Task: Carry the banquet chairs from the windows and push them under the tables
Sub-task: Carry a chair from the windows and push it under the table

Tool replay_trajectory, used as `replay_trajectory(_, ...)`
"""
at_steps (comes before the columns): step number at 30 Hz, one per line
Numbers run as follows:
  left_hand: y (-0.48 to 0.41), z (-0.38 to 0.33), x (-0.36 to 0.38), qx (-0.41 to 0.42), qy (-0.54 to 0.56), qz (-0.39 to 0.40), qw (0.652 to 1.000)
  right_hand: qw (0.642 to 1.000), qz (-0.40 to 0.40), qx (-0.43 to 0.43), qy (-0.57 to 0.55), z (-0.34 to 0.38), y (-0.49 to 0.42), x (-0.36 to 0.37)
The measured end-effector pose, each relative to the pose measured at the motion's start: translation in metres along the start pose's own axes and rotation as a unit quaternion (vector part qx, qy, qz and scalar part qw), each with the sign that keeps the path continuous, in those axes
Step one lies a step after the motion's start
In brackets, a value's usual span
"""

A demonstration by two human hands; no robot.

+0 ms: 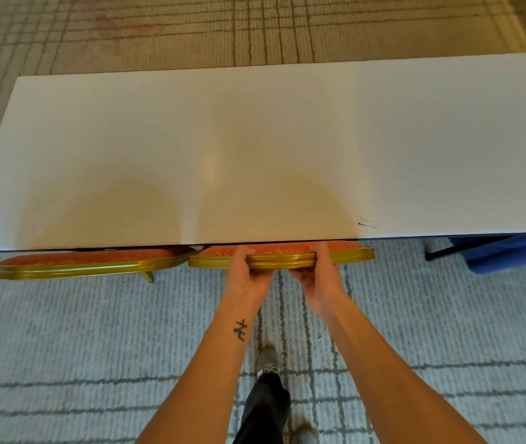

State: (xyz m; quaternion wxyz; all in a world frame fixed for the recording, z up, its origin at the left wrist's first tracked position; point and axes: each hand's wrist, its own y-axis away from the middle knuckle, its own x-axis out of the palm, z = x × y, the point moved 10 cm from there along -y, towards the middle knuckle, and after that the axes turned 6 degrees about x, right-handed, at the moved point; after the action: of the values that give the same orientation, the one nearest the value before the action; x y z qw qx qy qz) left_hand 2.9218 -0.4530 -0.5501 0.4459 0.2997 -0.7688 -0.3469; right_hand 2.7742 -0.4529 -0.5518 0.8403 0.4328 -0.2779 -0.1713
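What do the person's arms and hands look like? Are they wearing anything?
Both arms are bare, with no sleeves, gloves, rings or watch showing. The left hand and right hand are bare too. The left forearm has a small dark tattoo near the wrist.

Both bare arms reached forward and down, nearly straight, converging toward the middle. The left hand (247,272) and the right hand (317,274) sat close together at the same height, palms turned toward each other, fingers curled over the top and thumbs tucked beneath, each closed in a firm grasp. A small dark tattoo marked the inner left wrist. One dark-trousered leg stepped forward between the forearms, its shoe planted ahead.
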Motion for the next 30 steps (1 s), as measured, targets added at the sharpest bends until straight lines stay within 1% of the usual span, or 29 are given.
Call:
replay_trajectory(4, 0.003, 0.001, 0.004, 0.001, -0.020, 0.044, 0.999, 1.000, -0.007, 0.013, 0.020, 0.000, 0.000, -0.004)
replay_trajectory(7, 0.006, 0.001, 0.006, 0.008, -0.053, 0.066, 0.996, 1.000, -0.008, 0.002, 0.015, 0.000, 0.001, -0.004)
replay_trajectory(11, 0.005, 0.006, 0.000, -0.003, -0.085, 0.056, 0.995, 1.000, -0.019, -0.009, 0.009, 0.002, 0.003, -0.006)
replay_trajectory(17, 0.021, 0.011, -0.009, -0.033, -0.099, 0.023, 0.994, 1.000, -0.008, 0.021, 0.021, 0.001, 0.016, -0.004)
replay_trajectory(22, 0.053, 0.021, -0.006, -0.056, -0.093, 0.027, 0.994, 1.000, 0.001, -0.003, 0.003, 0.004, 0.049, -0.014)
replay_trajectory(24, 0.068, 0.025, -0.002, -0.068, -0.092, 0.043, 0.993, 1.000, 0.018, -0.013, -0.005, 0.009, 0.067, -0.020)
replay_trajectory(27, 0.095, 0.034, 0.005, -0.081, -0.104, 0.092, 0.987, 0.999, 0.028, -0.035, -0.022, 0.022, 0.101, -0.039)
replay_trajectory(30, 0.124, 0.048, 0.010, -0.080, -0.134, 0.121, 0.980, 0.996, 0.029, -0.053, -0.069, 0.033, 0.138, -0.074)
